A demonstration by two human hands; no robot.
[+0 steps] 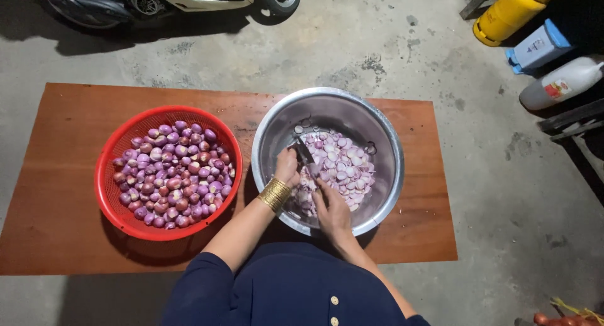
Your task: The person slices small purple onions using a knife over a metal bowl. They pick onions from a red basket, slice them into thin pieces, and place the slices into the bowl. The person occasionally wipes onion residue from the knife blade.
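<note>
The person's left hand [287, 169] is closed around a small knife [304, 154], and the right hand [331, 208] pinches a little shallot over the pale cut slices [345, 165] in the big metal bowl [327, 106] on the low wooden table [63, 175]. The shallot looks small, light, round and a bit slippery, so it is likely best held tight by its end, away from the blade; whole purple ones fill the red basket [104, 186] just beside the bowl. Far right on the floor lie a yellow gas tank [507, 14], a blue box [540, 45] with a small label, and a white jug [561, 82] with a red label.

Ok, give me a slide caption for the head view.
Hands slicing shallots with a knife over a steel bowl, red basket alongside.
</note>
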